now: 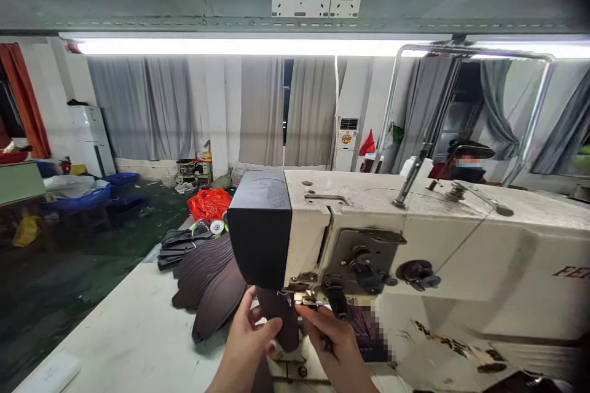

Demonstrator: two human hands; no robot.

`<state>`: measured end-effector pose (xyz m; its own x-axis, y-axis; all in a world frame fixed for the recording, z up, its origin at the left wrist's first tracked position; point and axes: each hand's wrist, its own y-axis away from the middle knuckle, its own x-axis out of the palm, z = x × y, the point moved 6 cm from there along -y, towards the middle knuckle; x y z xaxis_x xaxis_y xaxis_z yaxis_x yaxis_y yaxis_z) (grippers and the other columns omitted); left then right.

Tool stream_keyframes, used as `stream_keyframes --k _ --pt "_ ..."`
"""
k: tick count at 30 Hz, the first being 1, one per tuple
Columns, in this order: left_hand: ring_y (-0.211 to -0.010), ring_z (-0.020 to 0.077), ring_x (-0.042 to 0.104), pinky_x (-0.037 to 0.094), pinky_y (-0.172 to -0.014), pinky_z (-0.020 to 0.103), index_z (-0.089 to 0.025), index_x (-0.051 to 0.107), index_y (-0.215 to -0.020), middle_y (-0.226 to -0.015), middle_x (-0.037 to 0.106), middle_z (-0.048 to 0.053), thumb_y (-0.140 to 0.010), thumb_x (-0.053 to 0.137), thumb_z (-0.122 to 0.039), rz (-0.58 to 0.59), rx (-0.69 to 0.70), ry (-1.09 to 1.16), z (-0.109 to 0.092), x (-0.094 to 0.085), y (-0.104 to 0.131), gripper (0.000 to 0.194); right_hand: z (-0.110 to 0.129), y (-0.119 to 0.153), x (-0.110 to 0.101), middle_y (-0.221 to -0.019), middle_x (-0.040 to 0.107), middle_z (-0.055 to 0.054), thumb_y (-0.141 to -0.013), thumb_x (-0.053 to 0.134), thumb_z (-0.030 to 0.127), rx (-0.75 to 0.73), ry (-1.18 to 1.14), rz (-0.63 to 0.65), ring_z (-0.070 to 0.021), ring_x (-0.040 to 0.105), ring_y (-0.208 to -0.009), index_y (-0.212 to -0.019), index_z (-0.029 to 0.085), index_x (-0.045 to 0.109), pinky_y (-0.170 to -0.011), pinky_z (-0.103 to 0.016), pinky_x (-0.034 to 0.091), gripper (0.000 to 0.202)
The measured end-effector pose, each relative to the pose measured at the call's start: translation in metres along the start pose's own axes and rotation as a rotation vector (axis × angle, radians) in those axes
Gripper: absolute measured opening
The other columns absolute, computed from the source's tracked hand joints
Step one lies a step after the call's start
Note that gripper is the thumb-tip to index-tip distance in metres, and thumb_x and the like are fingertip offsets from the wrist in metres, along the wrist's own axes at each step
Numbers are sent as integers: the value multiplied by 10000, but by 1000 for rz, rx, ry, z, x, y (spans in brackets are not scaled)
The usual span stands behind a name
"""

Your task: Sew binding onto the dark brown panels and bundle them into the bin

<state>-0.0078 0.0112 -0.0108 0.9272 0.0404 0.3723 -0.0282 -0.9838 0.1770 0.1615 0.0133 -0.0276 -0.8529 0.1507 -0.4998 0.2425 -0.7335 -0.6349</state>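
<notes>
From my head camera, I was looking down at the sewing machine (415,239), its cream body filling the right half of the view and its black end cap facing me. My left hand (246,341) was up under that black end, fingers closed around a dark brown leather piece (281,319) that stood nearly upright just below the needle area. My thumb pressed the near face of it, the other fingers wrapped behind. My right hand (334,344) was just beside it, fingers pinched together at the small metal parts under the machine head, touching the right edge of that same leather piece. What exactly sat between those fingertips, I could not tell; it was too small and shadowed.

Left of my hands, a fanned stack of brown pieces (207,285) lay on the white tabletop (124,331), overlapping like roof tiles. Behind that stack sat a pile of black pieces (177,245), and further back a red plastic bag (209,202) with a small roll of tape beside it.

Across the room, grey curtains (262,110) hung along the wall, a long tube light (239,46) glowed overhead, and blue crates (92,196) sat on the dark floor at left. Behind the machine, another person in a cap (468,156) was partly in view.
</notes>
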Motion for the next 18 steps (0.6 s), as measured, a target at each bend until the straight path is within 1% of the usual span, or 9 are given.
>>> stream_keyframes --k 2,5,8,11,14,18 --pt "-523 70 514 374 -411 175 -199 373 -1187 -854 662 19 -584 773 -303 5 31 -1 -3 2 -4 730 0 0 0 -783 630 -38 -892 446 128 -5 -9 5 -121 549 -650 -1230 268 582 -611 -209 455 390" --pt "-529 74 533 370 -423 171 -199 410 -1081 -839 671 20 -620 729 -292 49 65 -11 -4 5 -14 568 3 -2 -1 -794 633 -37 -883 452 110 -25 -23 -4 -120 560 -665 -1219 267 588 -622 -212 459 395" --pt "-557 86 564 377 -444 171 -200 435 -980 -834 676 20 -613 707 -276 31 66 -29 -2 3 -27 463 8 -4 -2 -796 638 -31 -879 461 97 -55 -30 -29 -115 575 -672 -1211 271 592 -626 -208 464 397" --pt "-591 92 579 388 -468 176 -173 490 -887 -869 674 46 -624 687 -286 29 92 -79 -3 4 -38 348 10 -5 -2 -803 642 -38 -883 471 107 -63 -23 -41 -120 595 -692 -1204 257 602 -643 -217 475 377" --pt "-598 93 569 397 -491 182 -143 556 -895 -832 661 45 -621 687 -284 49 117 -118 -8 7 -43 334 8 -4 -2 -772 623 -38 -878 472 115 -34 -3 -37 -126 590 -662 -1173 237 628 -621 -225 475 355" --pt "-573 85 549 382 -488 177 -131 607 -892 -784 657 31 -627 699 -271 80 139 -147 -14 7 -47 314 6 -3 -1 -736 607 -26 -865 474 116 -23 18 -38 -134 576 -631 -1170 246 634 -595 -237 470 368"
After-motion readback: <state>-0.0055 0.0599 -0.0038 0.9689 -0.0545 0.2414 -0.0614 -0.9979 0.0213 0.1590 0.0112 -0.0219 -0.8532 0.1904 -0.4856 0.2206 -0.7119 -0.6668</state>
